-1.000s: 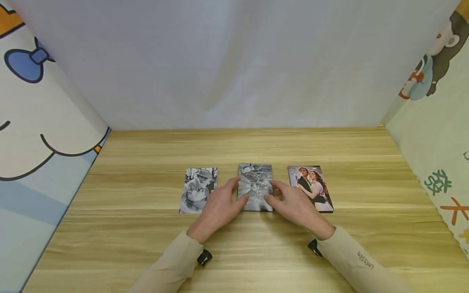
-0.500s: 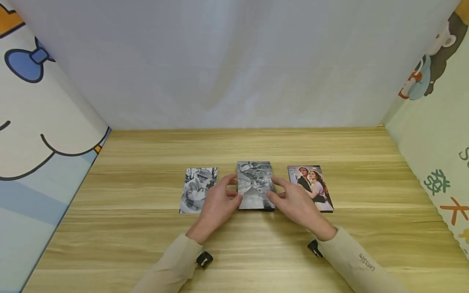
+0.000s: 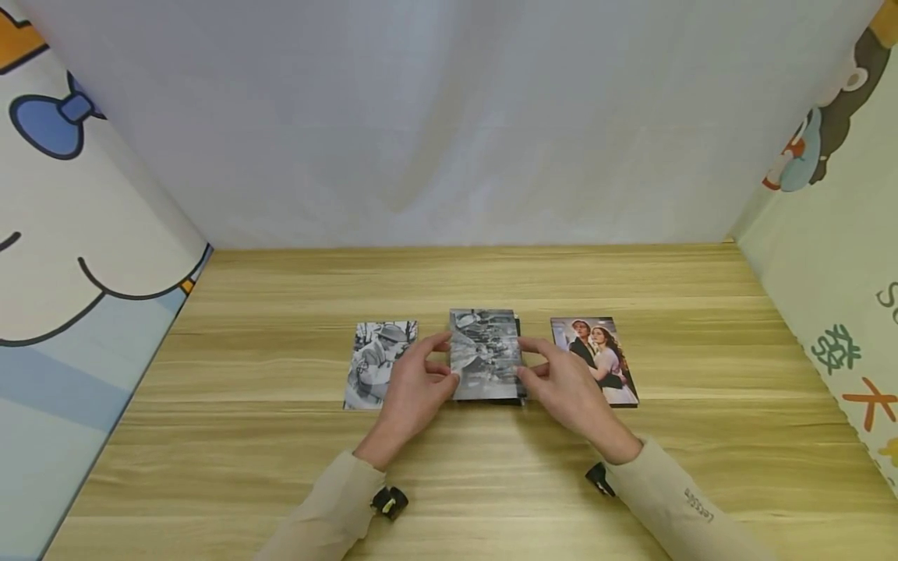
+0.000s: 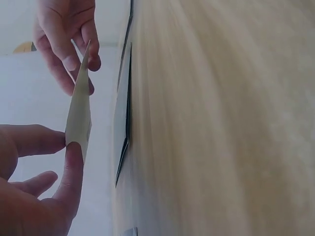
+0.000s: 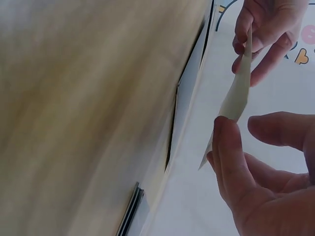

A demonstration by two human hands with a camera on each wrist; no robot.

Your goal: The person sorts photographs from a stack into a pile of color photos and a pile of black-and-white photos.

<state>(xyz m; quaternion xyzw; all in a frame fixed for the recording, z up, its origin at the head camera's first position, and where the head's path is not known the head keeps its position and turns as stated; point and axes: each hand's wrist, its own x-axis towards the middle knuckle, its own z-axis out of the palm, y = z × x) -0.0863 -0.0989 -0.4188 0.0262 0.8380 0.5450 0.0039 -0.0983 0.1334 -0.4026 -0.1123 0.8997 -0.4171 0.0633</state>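
Note:
In the head view, a black-and-white photo card (image 3: 484,354) is raised over a card stack (image 3: 517,327) that shows along its right and lower edges. My left hand (image 3: 417,382) pinches the card's left edge; the left wrist view shows its thumb and finger meeting at the pale card (image 4: 78,118). At the opposite edge, my right hand (image 3: 564,382) has fingertips touching the card, while the right wrist view shows its thumb (image 5: 278,129) standing slightly apart. Another black-and-white photo card (image 3: 379,366) lies left, and a colour photo card stack (image 3: 602,351) lies right.
The wood-grain table (image 3: 449,475) runs back to a pale cloth wall (image 3: 449,132). Cartoon-printed panels, a left panel (image 3: 70,210) and a right panel (image 3: 835,257), border the sides. Each wrist carries a small black device, such as the left device (image 3: 390,502).
The top card has risen off the middle stack and shifted slightly left, uncovering the stack's right edge. My left hand moved a little left with it. The side cards have stayed put.

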